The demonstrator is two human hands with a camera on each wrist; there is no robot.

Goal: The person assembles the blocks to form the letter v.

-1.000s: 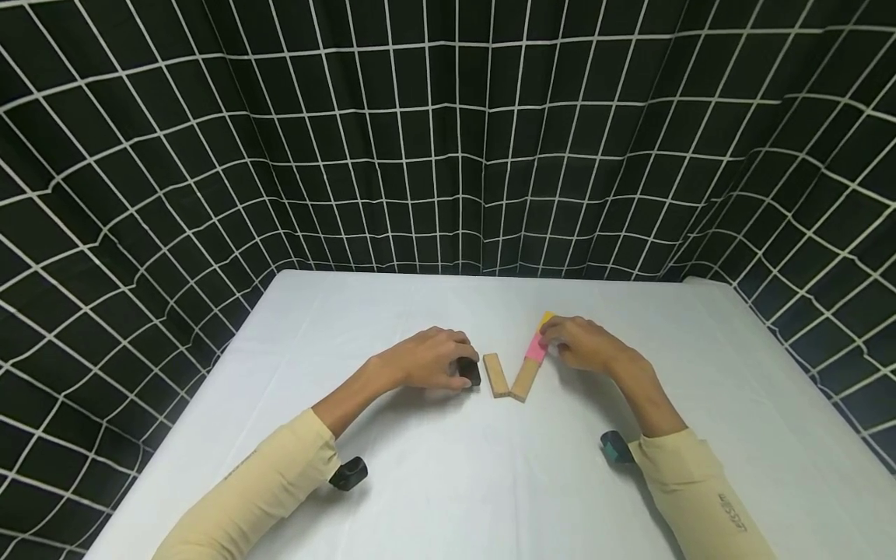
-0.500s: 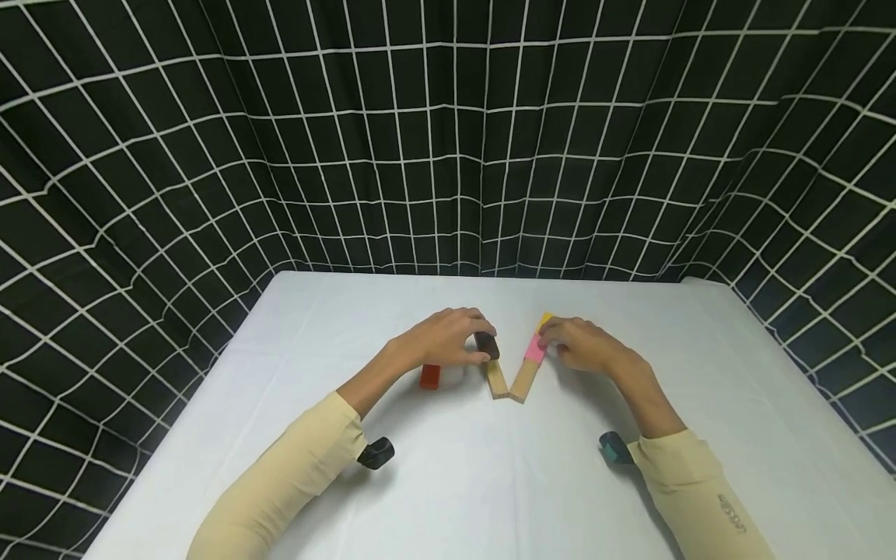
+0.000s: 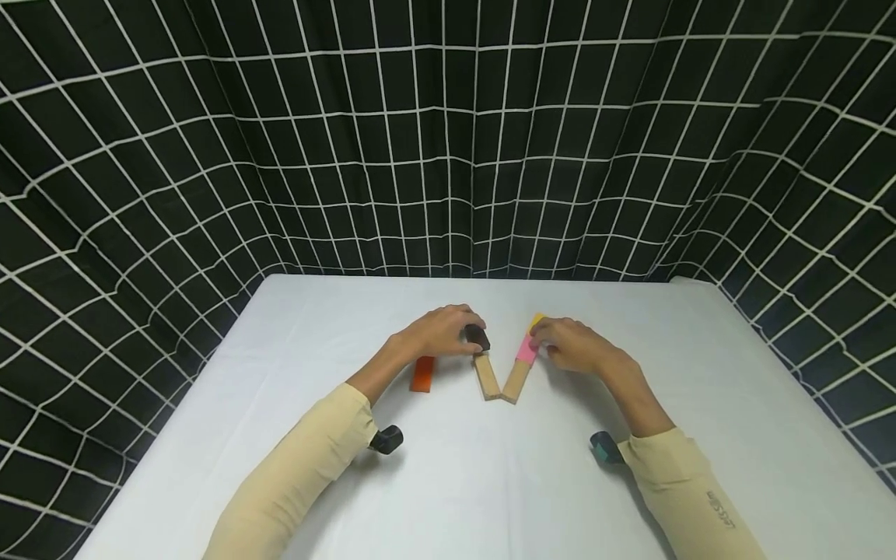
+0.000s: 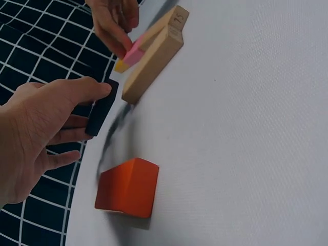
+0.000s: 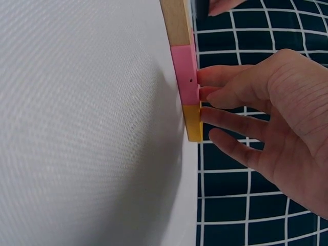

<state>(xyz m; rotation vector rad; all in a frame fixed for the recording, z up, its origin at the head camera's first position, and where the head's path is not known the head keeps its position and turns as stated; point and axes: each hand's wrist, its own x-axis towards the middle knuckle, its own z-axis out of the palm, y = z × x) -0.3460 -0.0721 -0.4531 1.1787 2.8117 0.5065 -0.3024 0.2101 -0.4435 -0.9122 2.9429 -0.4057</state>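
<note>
Pinches probably lightweight, stiff dark block [image 4: 104, 111] by its sides with left hand [image 3: 442, 330], near pink block [image 5: 183, 74] touched by relaxed right hand [image 3: 572, 343].

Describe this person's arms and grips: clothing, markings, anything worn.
Each forearm is covered by a cream sleeve: the left sleeve shows no clear marking, while the right sleeve carries small dark lettering. A small black device sits by the left sleeve's end, a dark-and-teal device by the right's. The left grip and right grip are bare, without gloves.
</note>
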